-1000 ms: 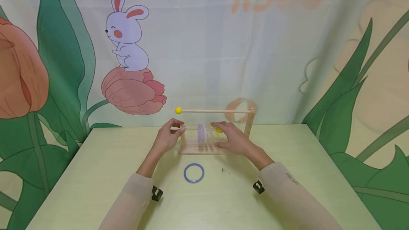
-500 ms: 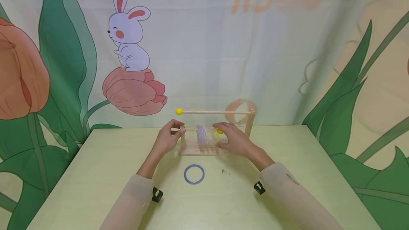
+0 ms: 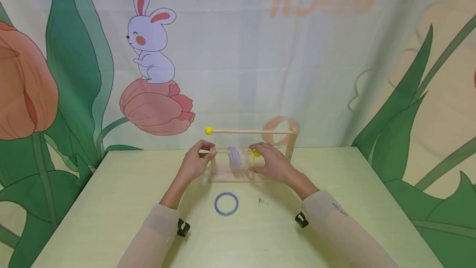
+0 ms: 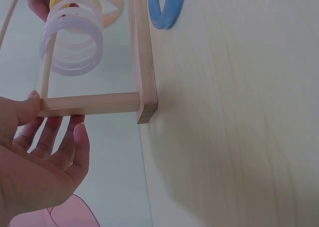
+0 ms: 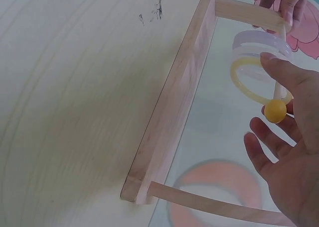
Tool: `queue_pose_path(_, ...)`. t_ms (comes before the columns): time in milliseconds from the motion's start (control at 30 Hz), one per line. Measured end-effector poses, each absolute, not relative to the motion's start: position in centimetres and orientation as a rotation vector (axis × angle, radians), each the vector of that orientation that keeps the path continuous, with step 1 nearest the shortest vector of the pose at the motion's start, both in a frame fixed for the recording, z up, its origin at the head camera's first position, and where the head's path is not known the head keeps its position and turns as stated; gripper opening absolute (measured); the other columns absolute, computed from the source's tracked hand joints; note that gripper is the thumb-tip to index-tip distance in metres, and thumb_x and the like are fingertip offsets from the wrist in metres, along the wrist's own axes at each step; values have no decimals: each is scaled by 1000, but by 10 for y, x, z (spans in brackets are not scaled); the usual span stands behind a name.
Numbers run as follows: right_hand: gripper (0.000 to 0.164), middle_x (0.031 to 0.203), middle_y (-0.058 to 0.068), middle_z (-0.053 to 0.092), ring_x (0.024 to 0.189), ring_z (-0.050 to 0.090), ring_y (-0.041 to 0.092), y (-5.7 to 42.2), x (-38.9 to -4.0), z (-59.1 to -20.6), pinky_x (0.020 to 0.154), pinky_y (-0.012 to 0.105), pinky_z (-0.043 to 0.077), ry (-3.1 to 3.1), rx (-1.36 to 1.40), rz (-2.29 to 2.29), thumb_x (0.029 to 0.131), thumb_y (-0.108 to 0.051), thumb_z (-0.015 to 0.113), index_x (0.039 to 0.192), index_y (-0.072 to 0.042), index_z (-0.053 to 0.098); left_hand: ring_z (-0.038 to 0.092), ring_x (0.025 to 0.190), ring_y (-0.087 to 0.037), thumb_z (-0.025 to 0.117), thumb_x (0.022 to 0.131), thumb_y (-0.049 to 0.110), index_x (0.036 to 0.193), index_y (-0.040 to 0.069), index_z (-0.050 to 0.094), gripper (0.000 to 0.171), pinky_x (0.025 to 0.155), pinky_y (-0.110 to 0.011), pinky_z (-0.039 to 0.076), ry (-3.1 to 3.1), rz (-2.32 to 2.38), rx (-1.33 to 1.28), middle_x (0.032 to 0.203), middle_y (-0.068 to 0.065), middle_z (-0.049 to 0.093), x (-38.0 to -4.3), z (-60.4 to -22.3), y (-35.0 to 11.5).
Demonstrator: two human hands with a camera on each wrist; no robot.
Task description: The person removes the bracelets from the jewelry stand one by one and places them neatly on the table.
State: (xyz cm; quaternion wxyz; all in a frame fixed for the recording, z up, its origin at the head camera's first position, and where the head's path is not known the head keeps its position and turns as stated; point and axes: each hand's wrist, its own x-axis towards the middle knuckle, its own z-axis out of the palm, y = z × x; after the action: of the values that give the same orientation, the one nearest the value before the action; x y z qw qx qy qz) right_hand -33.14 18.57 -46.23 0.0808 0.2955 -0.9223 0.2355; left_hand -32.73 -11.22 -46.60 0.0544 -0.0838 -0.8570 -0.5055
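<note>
A wooden stand (image 3: 223, 180) has a lower rod on its left post and a taller post at the right. My left hand (image 3: 195, 161) pinches the top of the left post (image 4: 89, 105), thumb on one side and fingers on the other. On the lower rod hang a lilac ring (image 4: 75, 70), pale translucent rings and a yellow ring (image 5: 238, 83). At the rod's free end sits a yellow ball (image 5: 275, 111). My right hand (image 3: 274, 162) holds the yellow ring between thumb and fingers beside the ball; its exact finger contact is partly hidden.
A blue ring (image 3: 226, 214) lies flat on the table (image 3: 130, 193) before the stand. Small dark marks (image 3: 261, 200) show to its right. The upper rod (image 3: 249, 131) also ends in a yellow ball (image 3: 209, 130). A printed curtain (image 3: 230, 53) hangs behind.
The lilac ring has swung and now tilts more on the rod. Both hands stay at nearly the same places. The whole scene sits slightly lower in view.
</note>
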Motion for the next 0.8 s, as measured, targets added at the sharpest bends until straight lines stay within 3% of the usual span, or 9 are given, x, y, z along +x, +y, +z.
queue_pose_path(333, 71, 142, 10, 61, 134, 55, 32, 191, -329, -457, 111, 52, 47, -2774, 818, 755, 93, -34, 85, 150, -6, 55, 66, 123, -36, 67, 107, 25, 135, 13, 63, 31, 100, -52, 56, -2630, -1529, -233, 135, -12, 65, -329, -464, -113)
queue_pose_path(533, 72, 134, 10, 63, 123, 61, 35, 195, -327, -455, 100, 48, 54, -2777, 820, 801, 94, -35, 83, 150, -2, 53, 66, 123, -36, 66, 107, 23, 136, 11, 63, 31, 101, -53, 56, -2627, -1525, -242, 135, -13, 65, -329, -464, -112)
queue_pose_path(800, 72, 137, 11, 61, 121, 63, 32, 199, -325, -455, 96, 45, 58, -2784, 805, 790, 96, -41, 80, 150, -3, 53, 66, 124, -37, 67, 107, 25, 135, 12, 63, 31, 102, -54, 55, -2623, -1536, -244, 135, -13, 65, -329, -463, -111)
